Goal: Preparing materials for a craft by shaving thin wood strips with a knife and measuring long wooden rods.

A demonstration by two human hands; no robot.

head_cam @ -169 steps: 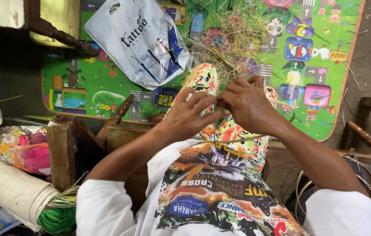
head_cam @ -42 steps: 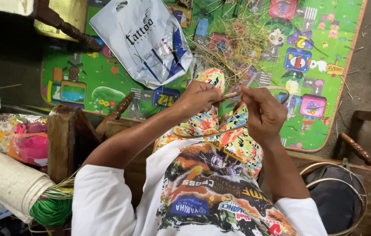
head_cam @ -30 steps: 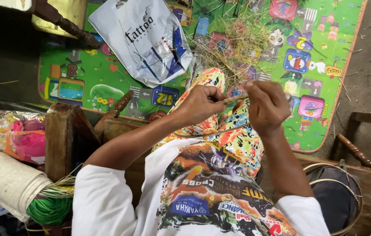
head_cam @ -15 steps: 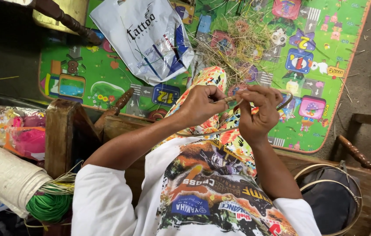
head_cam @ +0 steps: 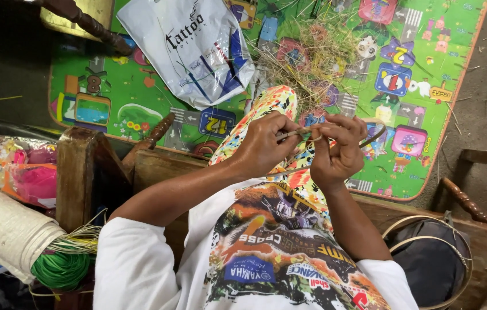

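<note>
Lying across the floor at the top of the view, a green play mat (head_cam: 140, 109) with coloured pictures carries a white plastic bag (head_cam: 191, 49) and a loose heap of dry straw (head_cam: 312, 57). Nearer, a pale roll with a bundle of green cord (head_cam: 62, 267) at its end rests at lower left, and a dark round hoop-rimmed item (head_cam: 433, 258) sits at lower right. Both hands work above the person's patterned lap: the left hand (head_cam: 263, 146) and the right hand (head_cam: 338, 152) each have their grip pinched closed on a thin cane strip (head_cam: 298, 134). The strip's long axis runs roughly left to right, its free end curving toward the right, past the right hand. Judged step: bending or twisting the strip between the fingers. The next move would call for steady tension and a firm pinch, lest the strip spring loose.
</note>
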